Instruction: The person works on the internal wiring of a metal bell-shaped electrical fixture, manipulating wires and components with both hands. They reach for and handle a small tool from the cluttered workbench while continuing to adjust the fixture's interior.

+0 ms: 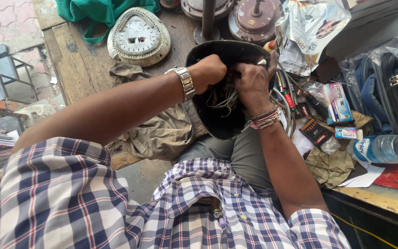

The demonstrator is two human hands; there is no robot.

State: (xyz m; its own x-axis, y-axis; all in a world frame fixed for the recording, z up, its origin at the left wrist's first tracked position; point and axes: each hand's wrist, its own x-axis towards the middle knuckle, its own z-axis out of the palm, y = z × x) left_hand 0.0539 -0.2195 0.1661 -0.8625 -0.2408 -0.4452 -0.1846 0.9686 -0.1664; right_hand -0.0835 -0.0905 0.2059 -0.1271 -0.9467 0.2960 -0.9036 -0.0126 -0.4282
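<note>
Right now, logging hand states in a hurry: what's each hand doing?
Left hand: closed among the wires inside the black housing.
Right hand: closed on the wires.

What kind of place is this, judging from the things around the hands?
Probably a small appliance repair workbench: both hands work on loose wires inside a dark housing, with a motor part and screwdrivers nearby.

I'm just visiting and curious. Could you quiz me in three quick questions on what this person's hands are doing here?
1. True or false: both hands are inside the dark rounded housing.
2. Which wrist wears the metal watch: A left, B right?
3. What lies loose under the fingers?

Key: 1 true, the left hand and right hand both reach in. 2 A. 3 a tangle of thin wires.
</note>
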